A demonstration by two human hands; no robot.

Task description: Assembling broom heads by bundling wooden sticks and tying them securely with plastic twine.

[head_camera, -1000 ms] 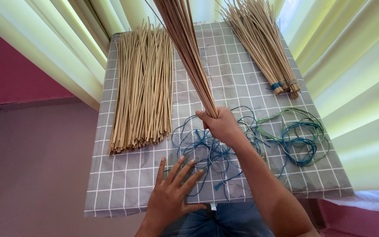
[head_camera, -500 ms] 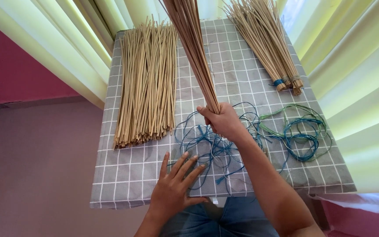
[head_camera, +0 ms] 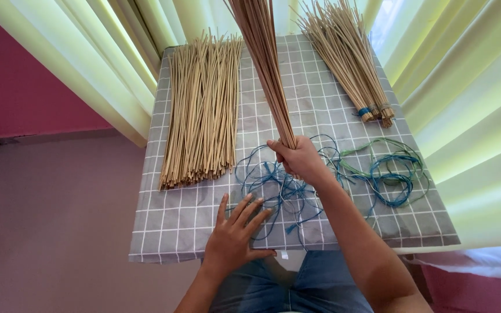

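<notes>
My right hand (head_camera: pixel 301 158) grips the lower end of a bundle of thin brown sticks (head_camera: pixel 265 64), which stands upright and slants up out of the top of the view. My left hand (head_camera: pixel 234 237) rests flat with fingers spread on the grey checked cloth (head_camera: pixel 169 232), its fingertips touching a tangle of blue string (head_camera: pixel 273 185). A wide loose pile of tan sticks (head_camera: pixel 201 110) lies to the left of the held bundle.
A tied bundle of sticks (head_camera: pixel 349 64), bound with blue cord at its base, lies at the back right. More blue and green string (head_camera: pixel 389 171) is coiled on the right. Pale yellow-green curtains (head_camera: pixel 471 87) hang on both sides of the table.
The view has shifted slightly. Both hands and the held bundle stay in nearly the same pose.
</notes>
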